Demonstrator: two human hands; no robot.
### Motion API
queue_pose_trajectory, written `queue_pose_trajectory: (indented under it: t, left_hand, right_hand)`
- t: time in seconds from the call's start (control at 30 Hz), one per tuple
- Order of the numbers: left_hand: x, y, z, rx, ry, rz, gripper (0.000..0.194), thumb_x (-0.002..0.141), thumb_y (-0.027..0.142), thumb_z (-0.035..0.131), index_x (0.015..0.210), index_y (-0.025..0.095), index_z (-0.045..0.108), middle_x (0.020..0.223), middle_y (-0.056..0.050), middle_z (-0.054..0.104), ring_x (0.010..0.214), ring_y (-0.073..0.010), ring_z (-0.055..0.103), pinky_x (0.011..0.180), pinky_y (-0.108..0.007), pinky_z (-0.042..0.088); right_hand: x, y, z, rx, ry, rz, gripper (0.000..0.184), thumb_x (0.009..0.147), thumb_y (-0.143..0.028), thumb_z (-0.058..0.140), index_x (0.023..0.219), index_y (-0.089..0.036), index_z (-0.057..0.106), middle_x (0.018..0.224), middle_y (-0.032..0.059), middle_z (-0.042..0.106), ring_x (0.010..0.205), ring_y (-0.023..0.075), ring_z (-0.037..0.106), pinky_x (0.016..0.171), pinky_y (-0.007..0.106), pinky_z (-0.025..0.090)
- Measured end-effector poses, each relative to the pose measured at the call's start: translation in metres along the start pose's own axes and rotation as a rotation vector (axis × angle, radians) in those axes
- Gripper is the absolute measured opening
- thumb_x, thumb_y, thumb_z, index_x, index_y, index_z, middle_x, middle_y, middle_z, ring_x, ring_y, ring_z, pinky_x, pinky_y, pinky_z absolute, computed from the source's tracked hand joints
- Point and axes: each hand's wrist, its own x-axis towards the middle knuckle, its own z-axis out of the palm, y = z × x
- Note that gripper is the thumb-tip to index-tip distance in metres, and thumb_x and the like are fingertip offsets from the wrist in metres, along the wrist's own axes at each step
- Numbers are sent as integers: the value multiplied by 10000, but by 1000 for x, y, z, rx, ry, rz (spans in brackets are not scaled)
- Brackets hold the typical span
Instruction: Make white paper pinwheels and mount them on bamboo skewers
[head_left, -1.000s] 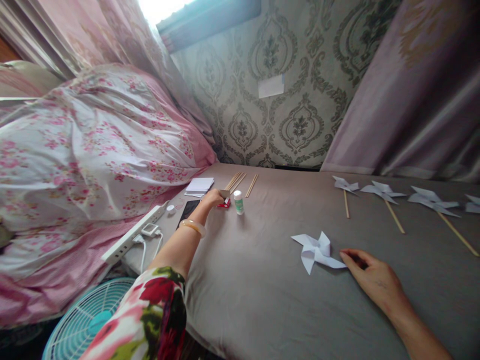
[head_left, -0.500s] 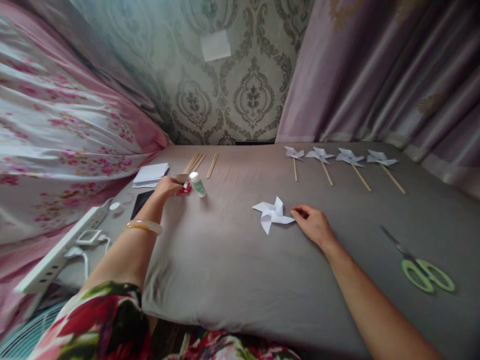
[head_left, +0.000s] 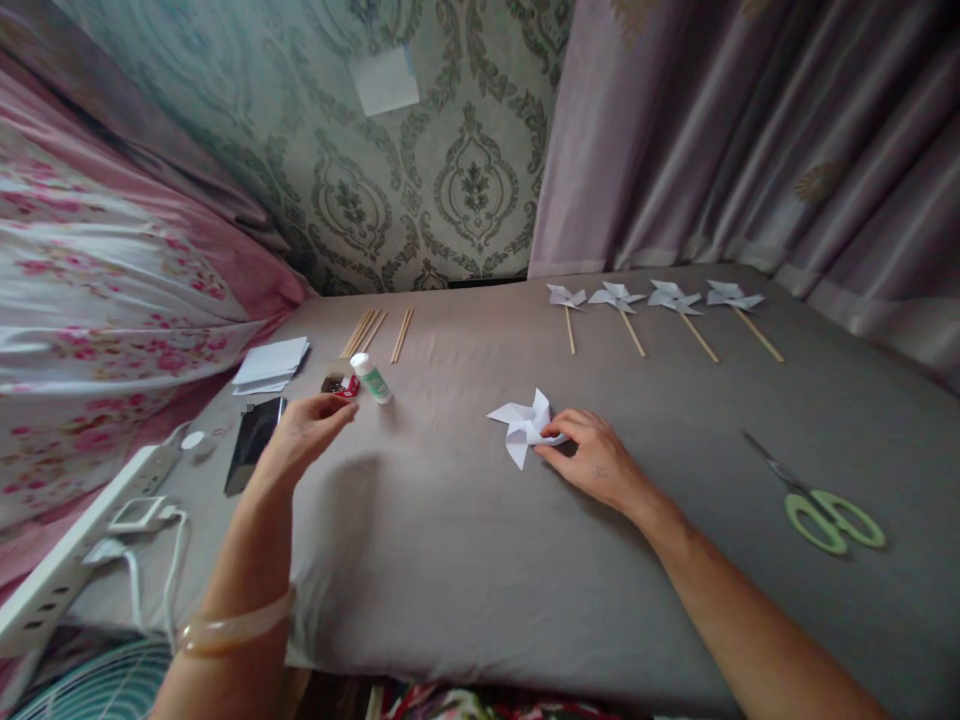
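Observation:
A folded white paper pinwheel point(head_left: 519, 425) lies on the grey cloth in the middle. My right hand point(head_left: 596, 455) grips it by its right side, thumb and fingers around one blade near the centre. My left hand point(head_left: 304, 435) hovers in front of a small open red box point(head_left: 341, 385), fingertips pinched together. Whatever those fingertips may hold is too small to make out. Just behind them a glue stick point(head_left: 371, 378) with a white cap stands beside the box.
Several finished pinwheels on sticks point(head_left: 675, 298) lie at the back right. Scissors point(head_left: 817, 500) with green handles rest on the right. Loose wooden sticks point(head_left: 403, 335), a paper stack point(head_left: 271, 365), a black phone-like object point(head_left: 253, 445) and a power strip point(head_left: 82, 545) are on the left.
My left hand has drawn back from the red box toward me. My right hand has moved from the blade's tip in over the pinwheel. The view has shifted slightly right.

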Motion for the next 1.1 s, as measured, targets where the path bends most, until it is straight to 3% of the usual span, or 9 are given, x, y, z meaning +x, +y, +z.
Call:
queue_pose_trajectory:
  t: [0.1,0.17,0.37,0.47,0.57,0.77,0.9,1.1]
  left_hand:
    - [-11,37,22,-120,-298,278,252,796,393,558,860,199,705,835,-39,705,773,-154,618,680,-235,478]
    - [-10,64,41,-155,-381,379,290,795,391,569,937,176,702,890,-53,711,791,-164,619,696,-245,481]
    - [10,120,89,-279,-496,414,523,756,477,628,1135,118,647,1107,-125,673,947,-218,607,802,-292,456]
    - [15,139,100,-338,-690,431,623,704,555,657,1133,102,650,1111,-141,674,974,-236,598,812,-301,433]
    - [14,157,101,-342,-815,447,551,681,553,672,1009,112,706,974,-111,706,868,-218,598,726,-283,400]
    - [3,168,100,-462,-857,346,298,639,404,715,779,141,725,669,-14,640,599,-130,496,558,-259,279]
    - [-9,161,105,-748,-866,188,250,610,359,738,720,138,698,635,-7,618,545,-99,488,521,-233,285]
    - [-37,156,112,-1033,-766,-42,281,581,329,776,735,110,688,605,-6,611,497,-78,495,499,-208,331]
  right_hand:
    - [-2,0,0,-55,-47,-29,40,814,-251,658,838,-224,674,885,33,672,875,210,594,783,354,415]
    - [-2,-1,-2,-86,-78,-54,30,825,-229,654,840,-223,679,889,27,671,875,205,590,772,351,401]
    - [-4,-7,-13,-141,-156,-178,35,843,-199,645,852,-210,677,924,39,666,894,207,570,788,352,389]
    - [-4,-10,-18,-164,-169,-210,54,857,-180,625,852,-206,672,918,38,666,881,204,562,783,349,386]
    - [-3,-12,-23,-184,-160,-232,68,868,-172,608,856,-204,666,916,37,663,879,203,557,782,348,387]
    - [-3,-9,-32,-175,-103,-242,88,877,-155,584,871,-209,652,931,39,659,882,204,558,781,356,403]
    - [-1,-3,-36,-79,-22,-203,79,868,-159,592,882,-216,645,962,39,654,904,195,572,812,358,430]
    - [-1,-9,-38,-5,121,-149,91,822,-164,610,891,-212,645,1006,64,634,978,215,571,886,393,435]
